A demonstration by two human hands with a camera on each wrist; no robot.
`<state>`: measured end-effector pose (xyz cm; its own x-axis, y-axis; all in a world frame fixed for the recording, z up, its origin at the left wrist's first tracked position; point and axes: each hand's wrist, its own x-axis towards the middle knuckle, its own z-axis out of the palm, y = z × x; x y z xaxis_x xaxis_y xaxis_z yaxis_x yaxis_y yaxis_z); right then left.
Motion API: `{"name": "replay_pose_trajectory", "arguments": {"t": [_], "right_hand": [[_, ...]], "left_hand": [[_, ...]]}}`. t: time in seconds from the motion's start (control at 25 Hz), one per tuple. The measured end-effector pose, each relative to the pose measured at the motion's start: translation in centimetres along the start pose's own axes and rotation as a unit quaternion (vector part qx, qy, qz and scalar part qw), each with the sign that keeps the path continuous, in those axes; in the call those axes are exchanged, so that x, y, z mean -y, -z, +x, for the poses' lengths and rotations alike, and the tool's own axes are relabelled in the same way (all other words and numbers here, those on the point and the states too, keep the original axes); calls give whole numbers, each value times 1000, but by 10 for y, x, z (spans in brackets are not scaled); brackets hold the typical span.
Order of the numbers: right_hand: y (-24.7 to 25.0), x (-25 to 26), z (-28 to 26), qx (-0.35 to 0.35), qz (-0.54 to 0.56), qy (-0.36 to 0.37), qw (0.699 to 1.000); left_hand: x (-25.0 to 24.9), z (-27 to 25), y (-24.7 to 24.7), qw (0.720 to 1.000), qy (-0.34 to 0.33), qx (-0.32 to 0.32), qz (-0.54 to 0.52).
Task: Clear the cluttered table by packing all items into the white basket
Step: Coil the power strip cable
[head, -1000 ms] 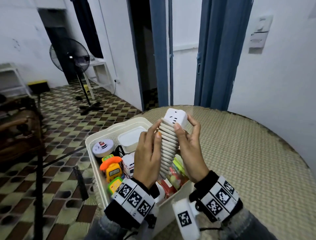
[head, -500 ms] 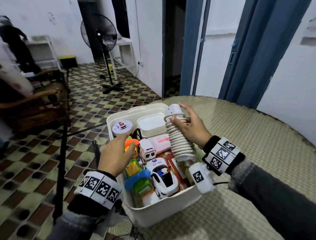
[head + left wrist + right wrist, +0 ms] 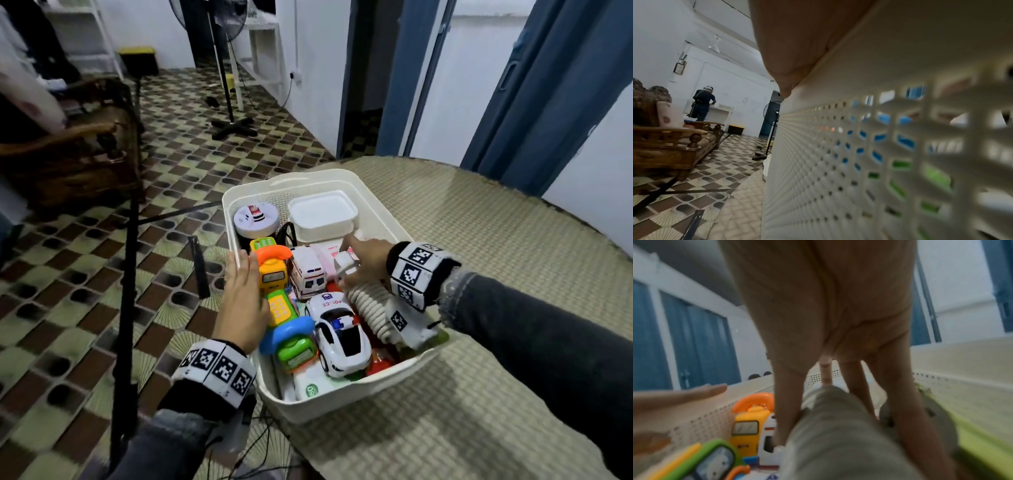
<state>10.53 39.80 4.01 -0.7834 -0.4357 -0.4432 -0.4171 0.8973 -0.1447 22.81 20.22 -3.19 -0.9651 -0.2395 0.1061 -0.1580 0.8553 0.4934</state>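
Almost everything's already in the white basket [image 3: 376, 219], and your bench [image 3: 496, 274] looks bare. Your right hand [image 3: 368, 260] grips the coiled cord [image 3: 368, 308] inside it; left hand [image 3: 241, 298] rests flat-fingered on the basket's side.

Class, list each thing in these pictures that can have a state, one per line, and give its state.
white basket: on the table edge, nearly full.
power strip: cord coiled round it, lying in the basket.
right hand: fingers on the power strip's upper end.
left hand: flat against the basket's left wall.
white lidded box: shut.
toy police car: upright on its wheels.
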Motion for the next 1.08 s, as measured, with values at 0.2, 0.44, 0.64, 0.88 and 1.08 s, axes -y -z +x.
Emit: {"name": "replay_pose_trajectory", "arguments": {"t": [0.2,0.44,0.64,0.88,1.08], "right_hand": [[17,-15,-6,74,62,10,995],[-5,-20,-7,-75,-18,47,996],[-6,-8,4,-30,-56,37,997],[-10,-9,8,-16,-21,14,1000],[1,-10,-12,-43,-45,30,998]], "left_hand": [[1,-1,1,1000,-8,-2,-2],[-2,-2,1,1000,-10,-10,-25],[1,-5,1,1000,-8,-11,-28],[6,-1,1,999,-4,1,-35],[4,-1,6,992,-7,15,-123]]}}
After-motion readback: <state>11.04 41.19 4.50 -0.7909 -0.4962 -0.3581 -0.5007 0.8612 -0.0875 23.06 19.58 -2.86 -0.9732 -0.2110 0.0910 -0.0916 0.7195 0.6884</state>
